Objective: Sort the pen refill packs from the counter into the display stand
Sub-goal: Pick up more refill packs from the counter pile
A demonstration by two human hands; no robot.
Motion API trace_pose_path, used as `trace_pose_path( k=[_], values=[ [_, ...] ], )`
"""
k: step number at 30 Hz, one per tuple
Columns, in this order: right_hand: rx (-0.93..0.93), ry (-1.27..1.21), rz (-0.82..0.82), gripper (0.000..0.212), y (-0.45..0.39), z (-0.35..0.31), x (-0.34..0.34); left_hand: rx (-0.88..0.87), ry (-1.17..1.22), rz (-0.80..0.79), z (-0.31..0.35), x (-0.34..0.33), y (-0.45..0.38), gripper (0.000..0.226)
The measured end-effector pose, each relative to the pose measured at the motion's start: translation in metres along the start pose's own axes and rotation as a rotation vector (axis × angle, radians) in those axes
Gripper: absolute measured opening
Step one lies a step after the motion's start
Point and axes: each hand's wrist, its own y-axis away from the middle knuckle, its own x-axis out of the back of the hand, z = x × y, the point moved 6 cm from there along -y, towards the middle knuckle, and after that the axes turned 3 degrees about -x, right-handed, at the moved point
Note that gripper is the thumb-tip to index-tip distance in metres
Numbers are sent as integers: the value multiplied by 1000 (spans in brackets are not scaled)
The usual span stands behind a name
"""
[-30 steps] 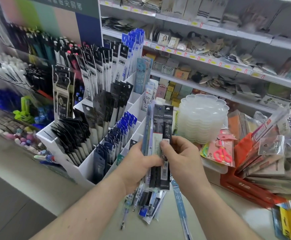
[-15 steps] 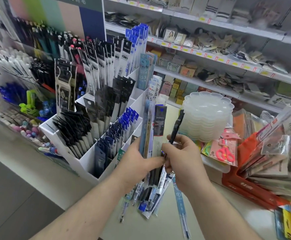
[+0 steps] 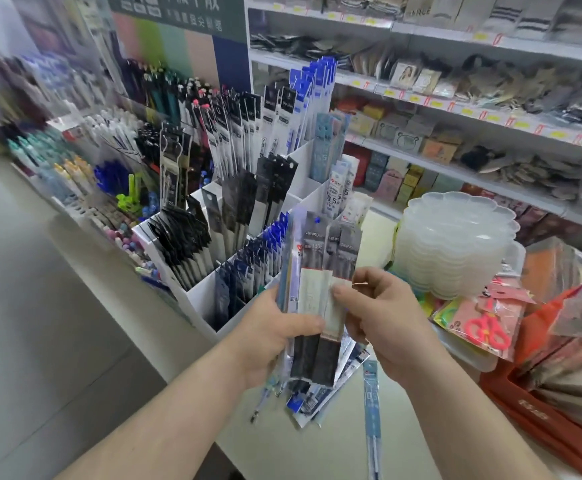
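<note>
Fanning the held refill packs beside the display stand, the right hand has squared its pulled pack back while the left hand grips them, sorting undecided.

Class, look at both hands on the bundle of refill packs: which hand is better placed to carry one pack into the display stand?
Probably the right hand: it only pinches the front pack's edge, while the left hand grips the whole bundle.

White metal shelving spans the upper right of the frame, each tier edged with yellow price tags. A signboard with pastel colour panels stands at upper centre. Pale floor fills the lower left. Lighting is even and diffuse.
</note>
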Motion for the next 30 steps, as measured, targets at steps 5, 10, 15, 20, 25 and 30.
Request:
trace_pose_path(
  k=[5,10,15,20,25,30],
  values=[
    [0,55,-148,12,-8,-6,-7,-27,-87,72,12,3,7,56],
    [176,-66,159,10,-39,-49,8,-275,-389,487,43,32,20,36],
    [337,-74,286,9,-71,-78,-18,-345,-361,650,47,56,32,40],
    [442,81,293,15,-95,-91,-52,-355,-371,671,47,67,37,37],
    [456,405,269,18,-118,-81,-80,-363,-357,629,45,67,40,37],
    [353,920,194,29,-127,-68,-103,-360,-250,475,43,65,37,39]
  ],
)
